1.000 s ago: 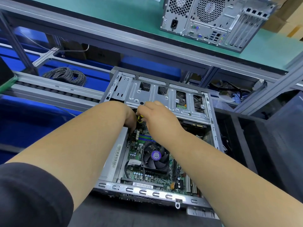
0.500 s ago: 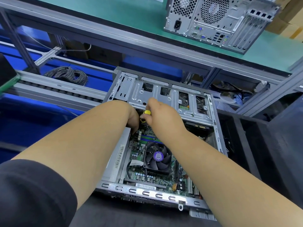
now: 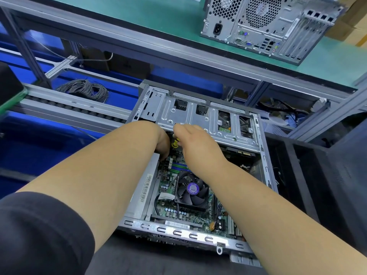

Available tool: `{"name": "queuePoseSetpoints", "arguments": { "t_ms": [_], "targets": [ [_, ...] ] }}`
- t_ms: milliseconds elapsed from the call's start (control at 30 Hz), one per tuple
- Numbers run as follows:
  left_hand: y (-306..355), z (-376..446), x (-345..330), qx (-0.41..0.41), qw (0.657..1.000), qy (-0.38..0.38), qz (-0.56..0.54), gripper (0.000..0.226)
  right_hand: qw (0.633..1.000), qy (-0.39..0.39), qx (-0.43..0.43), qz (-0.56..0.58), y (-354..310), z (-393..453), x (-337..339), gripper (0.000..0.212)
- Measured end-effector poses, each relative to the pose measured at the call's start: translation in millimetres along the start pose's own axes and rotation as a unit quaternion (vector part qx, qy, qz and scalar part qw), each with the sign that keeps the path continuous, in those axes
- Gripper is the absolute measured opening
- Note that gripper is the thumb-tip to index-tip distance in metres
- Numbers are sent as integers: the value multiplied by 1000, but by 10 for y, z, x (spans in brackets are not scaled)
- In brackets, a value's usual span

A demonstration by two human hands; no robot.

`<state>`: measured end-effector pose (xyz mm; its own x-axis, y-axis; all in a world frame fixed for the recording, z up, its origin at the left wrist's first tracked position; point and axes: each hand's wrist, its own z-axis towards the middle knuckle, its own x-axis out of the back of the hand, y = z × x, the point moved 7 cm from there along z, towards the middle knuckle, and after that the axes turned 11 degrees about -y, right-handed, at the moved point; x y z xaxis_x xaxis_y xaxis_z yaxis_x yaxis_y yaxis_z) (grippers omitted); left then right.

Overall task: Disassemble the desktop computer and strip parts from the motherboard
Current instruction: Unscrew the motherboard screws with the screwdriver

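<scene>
An open desktop case (image 3: 264, 167) lies flat before me, its green motherboard (image 3: 168, 181) exposed, with a black CPU fan (image 3: 192, 190) in the middle. Both hands reach in at the near edge of the metal drive cage (image 3: 198, 118). My right hand (image 3: 195, 140) grips a yellow-handled tool (image 3: 174, 144), of which only a small part shows between the hands. My left hand (image 3: 163, 142) dips beside it toward the board's top left corner. Its fingers are hidden inside the case.
A second computer tower (image 3: 266, 26) stands on the green bench top (image 3: 139, 14) behind. A coil of grey cable (image 3: 85, 90) lies by the roller rail (image 3: 75, 112) at left, over blue bins. A dark bin (image 3: 321, 185) stands right of the case.
Both hands stay at the same spot by the drive cage. The right hand and the yellow tool have shifted only slightly. My view has moved a little.
</scene>
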<state>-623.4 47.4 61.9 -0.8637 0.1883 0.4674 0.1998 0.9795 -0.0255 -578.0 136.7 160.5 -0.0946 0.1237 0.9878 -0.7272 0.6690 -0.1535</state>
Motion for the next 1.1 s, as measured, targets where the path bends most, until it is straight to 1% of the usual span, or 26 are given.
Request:
{"name": "queuePoseSetpoints", "arguments": {
  "t_ms": [67,133,167,233,400,567,667,733,867,967,1033,1100],
  "targets": [
    [-18,12,-6,3,1000,5,-5,30,1000,-4,9,-6,-12,0,2,32],
    [-41,10,3,5,1000,12,-19,19,1000,4,16,6,-19,-13,19,17],
    [-61,4,11,7,999,20,-26,10,1000,11,18,13,-23,-18,35,14],
    [-86,-9,22,14,999,20,-35,16,1000,21,16,14,-33,-11,58,18],
    [-74,15,-20,28,999,-19,-6,17,999,31,-14,16,22,13,66,21],
    [-69,44,-5,18,1000,-10,-9,20,999,29,-37,18,81,0,68,18],
    [-65,19,-12,17,1000,-12,-5,19,998,24,-21,48,56,-29,49,14],
    [-82,-10,4,18,1000,6,-16,19,998,21,-9,65,40,-31,52,17],
    [-88,-4,10,22,999,10,-36,22,998,23,-10,52,50,-13,41,18],
    [-68,26,-11,26,999,-6,-18,19,999,31,-22,37,72,-31,32,21],
    [-61,41,-22,21,1000,-13,-5,11,999,35,-16,37,67,-47,40,17],
    [-65,55,-16,20,1000,-7,7,9,999,33,-16,35,58,-54,48,14]
  ]
}}
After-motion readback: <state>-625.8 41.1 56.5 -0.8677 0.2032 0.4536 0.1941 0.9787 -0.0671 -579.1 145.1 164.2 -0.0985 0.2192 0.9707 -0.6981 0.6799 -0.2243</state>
